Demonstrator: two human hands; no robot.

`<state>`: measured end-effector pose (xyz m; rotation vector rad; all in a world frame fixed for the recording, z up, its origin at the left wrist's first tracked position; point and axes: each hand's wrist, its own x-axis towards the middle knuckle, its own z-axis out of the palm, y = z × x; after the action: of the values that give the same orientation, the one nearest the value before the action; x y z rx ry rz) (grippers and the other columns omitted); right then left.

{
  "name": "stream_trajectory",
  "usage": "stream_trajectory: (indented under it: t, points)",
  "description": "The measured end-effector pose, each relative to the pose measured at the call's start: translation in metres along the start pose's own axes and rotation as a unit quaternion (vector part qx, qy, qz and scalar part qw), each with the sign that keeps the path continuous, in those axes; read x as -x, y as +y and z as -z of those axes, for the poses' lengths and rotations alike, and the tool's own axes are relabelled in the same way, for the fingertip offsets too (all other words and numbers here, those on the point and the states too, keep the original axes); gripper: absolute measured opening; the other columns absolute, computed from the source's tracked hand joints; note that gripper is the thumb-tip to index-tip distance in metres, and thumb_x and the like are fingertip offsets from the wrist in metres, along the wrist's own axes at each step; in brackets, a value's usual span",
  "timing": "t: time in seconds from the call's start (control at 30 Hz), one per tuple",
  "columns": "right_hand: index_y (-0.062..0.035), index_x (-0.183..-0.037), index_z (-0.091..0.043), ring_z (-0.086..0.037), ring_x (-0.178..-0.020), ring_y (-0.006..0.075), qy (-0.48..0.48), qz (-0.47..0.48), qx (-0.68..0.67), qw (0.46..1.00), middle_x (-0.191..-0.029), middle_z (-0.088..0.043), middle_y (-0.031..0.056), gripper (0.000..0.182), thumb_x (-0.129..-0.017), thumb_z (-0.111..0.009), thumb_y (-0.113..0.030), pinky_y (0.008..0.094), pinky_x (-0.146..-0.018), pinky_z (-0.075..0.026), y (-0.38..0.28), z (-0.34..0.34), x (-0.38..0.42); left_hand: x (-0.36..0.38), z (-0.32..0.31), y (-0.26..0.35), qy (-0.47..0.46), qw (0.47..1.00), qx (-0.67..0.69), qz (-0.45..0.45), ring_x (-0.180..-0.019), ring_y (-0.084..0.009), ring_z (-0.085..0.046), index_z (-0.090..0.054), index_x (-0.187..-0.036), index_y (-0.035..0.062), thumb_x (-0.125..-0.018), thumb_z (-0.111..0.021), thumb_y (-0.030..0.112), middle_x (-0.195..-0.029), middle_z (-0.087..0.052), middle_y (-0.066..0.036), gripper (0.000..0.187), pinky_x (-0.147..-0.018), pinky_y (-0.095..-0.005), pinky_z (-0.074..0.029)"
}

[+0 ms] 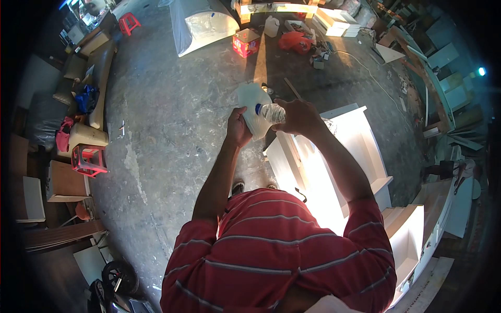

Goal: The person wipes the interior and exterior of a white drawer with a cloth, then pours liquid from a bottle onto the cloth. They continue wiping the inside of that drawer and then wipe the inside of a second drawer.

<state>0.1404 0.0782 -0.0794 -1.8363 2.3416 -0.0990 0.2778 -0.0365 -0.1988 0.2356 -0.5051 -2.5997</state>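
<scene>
In front of my chest, my left hand [240, 129] is closed on the near left side of a pale, translucent plastic container [254, 125]. My right hand [300, 119] grips a clear plastic bottle [272, 113], which lies nearly on its side. The bottle's blue neck end [258, 109] points left and overlaps the container in this view. Whether that blue part is a cap or a ring, I cannot tell. Below my right forearm stands a white cabinet frame [360, 138] in bright light.
Across the concrete floor are a red box [246, 43], a white jug [271, 26] and an orange plastic bag [296, 42]. A red stool [88, 160] stands at left beside a long sofa [102, 78]. White boards and panels [453, 88] line the right side.
</scene>
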Motion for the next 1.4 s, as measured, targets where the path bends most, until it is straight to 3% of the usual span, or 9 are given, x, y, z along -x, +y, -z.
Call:
stream_trajectory:
  t: [0.2,0.3,0.43,0.7,0.93,1.03,1.3,1.37,1.4]
  points:
    - [-0.0128,-0.123,-0.052,-0.065,-0.082,0.0311,0.031,0.032,-0.094,0.995,-0.085,-0.066,0.0175,0.073,-0.063,-0.075,-0.046,0.0415,-0.082,-0.049,0.009,-0.018,0.000,0.005,0.000,0.013,0.025,0.997,0.063,-0.045,-0.117,-0.0308,-0.048,-0.040,-0.130,0.0016,-0.089,-0.040,0.029,-0.127,-0.050,-0.014,0.049,-0.102,-0.0469,-0.034]
    - [-0.0131,-0.126,-0.049,-0.065,-0.084,0.0314,0.034,-0.001,-0.149,0.988,-0.089,-0.066,0.0181,0.075,-0.065,-0.073,-0.050,0.0421,-0.081,-0.050,0.002,-0.025,0.012,0.006,-0.001,0.023,0.042,0.994,0.075,-0.067,-0.118,-0.0315,-0.047,-0.040,-0.130,0.0016,-0.091,-0.039,0.030,-0.128,-0.049,-0.014,0.048,-0.102,-0.0480,-0.034]
    - [-0.0133,-0.125,-0.049,-0.066,-0.080,0.0313,0.025,-0.004,-0.242,0.970,-0.077,-0.066,0.0165,0.073,-0.067,-0.071,-0.050,0.0427,-0.079,-0.050,-0.002,-0.038,0.023,0.012,-0.007,0.030,0.048,0.991,0.062,-0.107,-0.120,-0.0302,-0.046,-0.038,-0.132,0.0027,-0.092,-0.039,0.032,-0.129,-0.048,-0.013,0.050,-0.103,-0.0469,-0.033]
    - [-0.0097,-0.122,-0.051,-0.065,-0.081,0.0314,0.017,0.007,-0.056,0.998,-0.076,-0.065,0.0167,0.070,-0.065,-0.073,-0.045,0.0413,-0.079,-0.049,-0.014,-0.016,0.027,0.004,-0.010,0.010,0.037,0.996,0.005,-0.075,-0.115,-0.0278,-0.050,-0.039,-0.130,0.0033,-0.094,-0.037,0.033,-0.126,-0.051,-0.012,0.047,-0.099,-0.0432,-0.037]
    - [-0.0104,-0.125,-0.050,-0.065,-0.081,0.0306,-0.022,0.015,0.005,1.000,-0.076,-0.065,0.0169,0.074,-0.063,-0.073,-0.045,0.0408,-0.080,-0.049,-0.018,-0.010,0.019,0.004,-0.003,0.000,0.018,0.998,-0.028,-0.049,-0.112,-0.0246,-0.052,-0.040,-0.129,0.0031,-0.095,-0.036,0.034,-0.124,-0.052,-0.011,0.046,-0.097,-0.0399,-0.039]
    - [-0.0040,-0.122,-0.051,-0.065,-0.081,0.0295,-0.023,0.024,0.015,0.999,-0.078,-0.066,0.0155,0.072,-0.065,-0.074,-0.042,0.0392,-0.078,-0.049,-0.021,-0.008,0.019,0.004,-0.001,0.003,0.016,0.998,-0.011,-0.066,-0.115,-0.0265,-0.050,-0.039,-0.130,0.0030,-0.095,-0.035,0.033,-0.126,-0.051,-0.012,0.046,-0.099,-0.0415,-0.037]
    - [-0.0108,-0.129,-0.046,-0.066,-0.077,0.0300,0.071,0.010,-0.176,0.982,-0.069,-0.065,0.0152,0.079,-0.066,-0.071,-0.052,0.0421,-0.076,-0.050,-0.014,-0.040,0.024,0.015,-0.006,0.029,0.082,0.980,0.115,-0.137,-0.121,-0.0312,-0.044,-0.041,-0.130,0.0033,-0.094,-0.033,0.031,-0.130,-0.047,-0.013,0.046,-0.104,-0.0473,-0.032]
    - [-0.0117,-0.130,-0.046,-0.066,-0.076,0.0296,0.050,-0.014,-0.207,0.977,-0.068,-0.064,0.0151,0.080,-0.066,-0.071,-0.052,0.0418,-0.074,-0.050,-0.012,-0.040,0.030,0.018,-0.004,0.034,0.110,0.975,0.117,-0.154,-0.121,-0.0315,-0.044,-0.041,-0.130,0.0033,-0.095,-0.033,0.031,-0.131,-0.047,-0.013,0.046,-0.104,-0.0478,-0.032]
    - [-0.0126,-0.130,-0.045,-0.066,-0.074,0.0292,0.030,-0.041,-0.238,0.970,-0.067,-0.064,0.0150,0.080,-0.066,-0.071,-0.052,0.0416,-0.073,-0.051,-0.012,-0.039,0.033,0.019,0.000,0.037,0.072,0.975,0.143,-0.154,-0.121,-0.0320,-0.044,-0.042,-0.130,0.0032,-0.095,-0.032,0.031,-0.131,-0.047,-0.013,0.046,-0.104,-0.0481,-0.032]
